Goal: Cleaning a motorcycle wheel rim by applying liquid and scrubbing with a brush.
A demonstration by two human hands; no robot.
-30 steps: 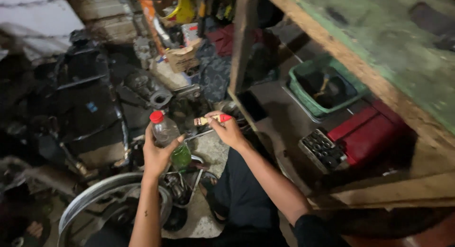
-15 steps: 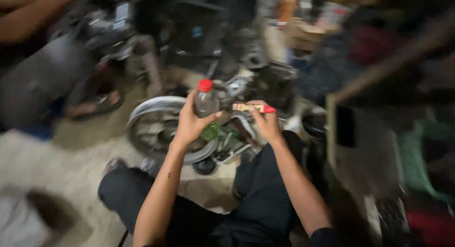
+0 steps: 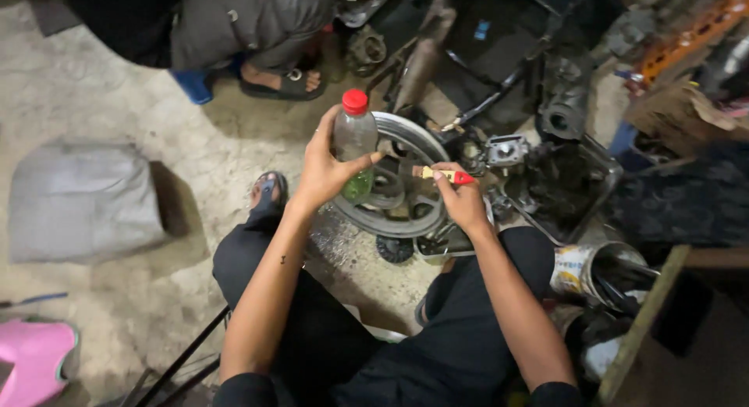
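A concrete floor [image 3: 117, 103] fills most of the view, with a grey cushion [image 3: 82, 200] lying flat at the left and a pink thing [image 3: 35, 360] at the bottom left corner. Another person's legs [image 3: 250, 21], in grey trousers and a sandal, stand at the top. Dark engine parts [image 3: 562, 103] crowd the upper right, near a tin can [image 3: 581, 270] by the person's right knee. A metal wheel [image 3: 406, 181] lies on the floor just ahead of the knees.

Over that wheel the left hand [image 3: 328, 169] is wrapped around a clear plastic bottle [image 3: 353, 142], held upright (red cap on, a little green liquid at the bottom). The right hand [image 3: 460, 200] pinches a small brush [image 3: 441, 174] with a red and yellow handle, held level and pointing towards the bottle; the two hands are near each other but not touching.
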